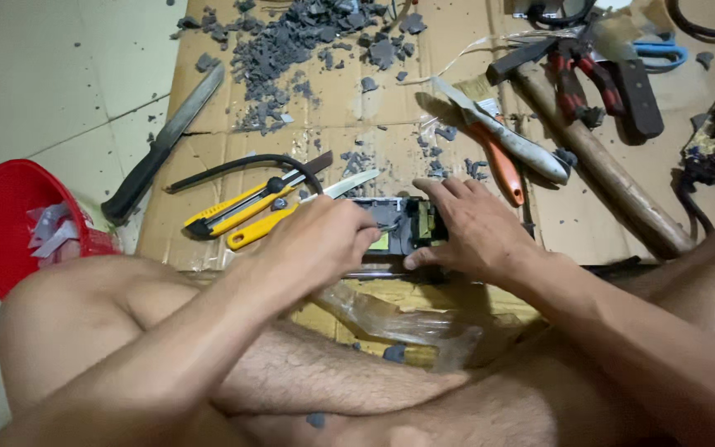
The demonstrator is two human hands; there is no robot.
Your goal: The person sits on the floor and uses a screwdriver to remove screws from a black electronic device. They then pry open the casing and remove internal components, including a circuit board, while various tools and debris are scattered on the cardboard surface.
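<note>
Both hands covered much of a small black electronic part [411, 228] with a yellow-wound core, which lay on the cardboard sheet [357, 116] between the person's legs, so its full shape was hard to make out. The left hand [316, 240] was curled closed over the part's left end; whether it gripped a tool I could not tell. The right hand [465, 228] lay flat and open on the part's right side, pinning it. Two yellow utility knives [242, 211] lay just left. A red basket [10, 219], cut off by a knee, held pale scraps [47, 232]. Grey rubble [291, 41] littered the cardboard's far end.
</note>
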